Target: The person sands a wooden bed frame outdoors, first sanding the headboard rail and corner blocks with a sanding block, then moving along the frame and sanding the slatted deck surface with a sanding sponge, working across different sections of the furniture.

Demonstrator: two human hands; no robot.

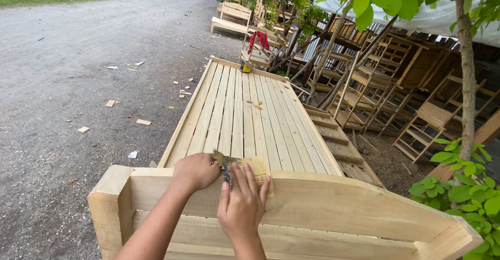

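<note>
1. Left hand: closed in a fist at the top edge of the headboard; fingers clamped on a small dark metal tool whose tip sticks out to the right; what kind of tool it is cannot be told.
2. Right hand: fingers together and stretched flat, pressing a piece of sandpaper against the headboard's top edge; the paper is yellowish and shows above and to the right of the fingertips; the tool lies between the two hands, just left of the paper.
3. Headboard: pale unfinished wood with an arched top rail, a square post at the left end and horizontal boards below; it stands upright nearest the camera.
4. Bed: a slatted platform of lengthwise planks running away from the headboard; a few leaves lie on the slats; a small yellow object sits at the far end, too small to identify.
5. Road: grey gravel to the left, strewn with wood offcuts.
6. Chairs: stacked unfinished wooden frames at the right, among thin tree trunks; a red cloth hangs over one frame beyond the bed; a green shrub stands at the lower right.
</note>
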